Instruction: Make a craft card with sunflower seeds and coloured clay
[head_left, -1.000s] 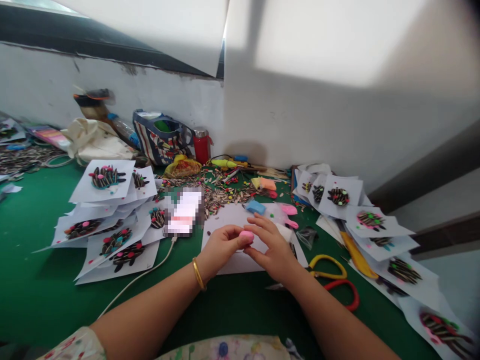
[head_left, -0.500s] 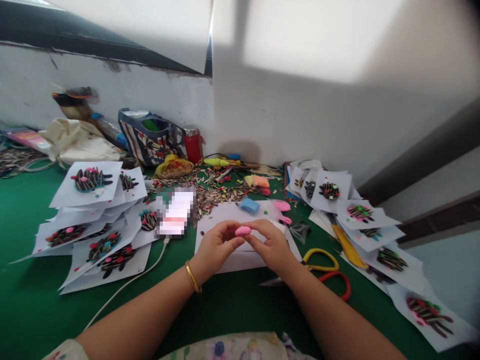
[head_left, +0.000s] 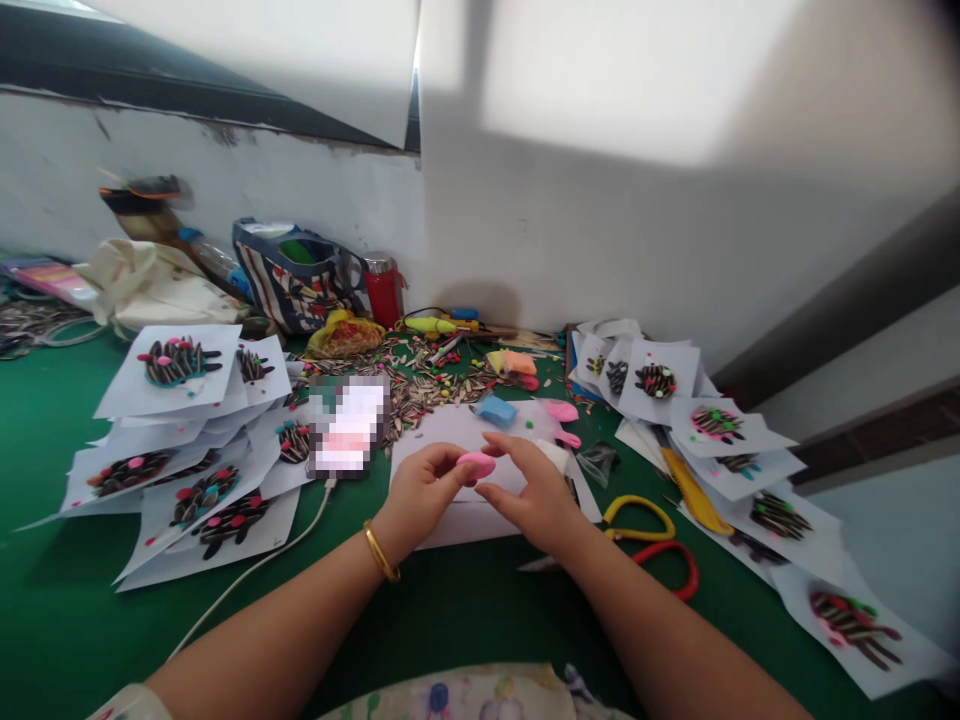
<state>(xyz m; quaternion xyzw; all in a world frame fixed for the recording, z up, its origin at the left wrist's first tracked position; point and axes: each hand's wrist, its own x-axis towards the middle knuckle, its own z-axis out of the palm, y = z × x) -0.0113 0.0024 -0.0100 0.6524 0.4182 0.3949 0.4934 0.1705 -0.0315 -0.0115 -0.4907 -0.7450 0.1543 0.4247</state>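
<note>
A small oval lump of pink modelling clay (head_left: 477, 464) is pinched between the thumb and fingers of my left hand (head_left: 427, 490). To its right, my right hand (head_left: 534, 492) has thumb and fingers apart, with a gap between them and the clay. Both hands are over a white sheet of paper (head_left: 442, 525) on the green table. Farther back on the sheet lie a blue clay block (head_left: 496, 410) and more pink clay (head_left: 561, 411). Scissors (head_left: 640, 520) with one yellow and one red handle lie partly under my right forearm.
Stacked cards with sunflower-seed pictures stand left (head_left: 180, 362) and right (head_left: 716, 425). A phone (head_left: 349, 430) trails a white cable (head_left: 285, 540). Loose seeds (head_left: 420, 375) cover the back, near a red flask (head_left: 382, 290) and a striped bag (head_left: 300, 285). A yellow-handled tool (head_left: 694, 490) lies right.
My right hand has let go of the pink clay, its fingers spreading apart. The clay stays in my left hand and has shifted slightly left.
</note>
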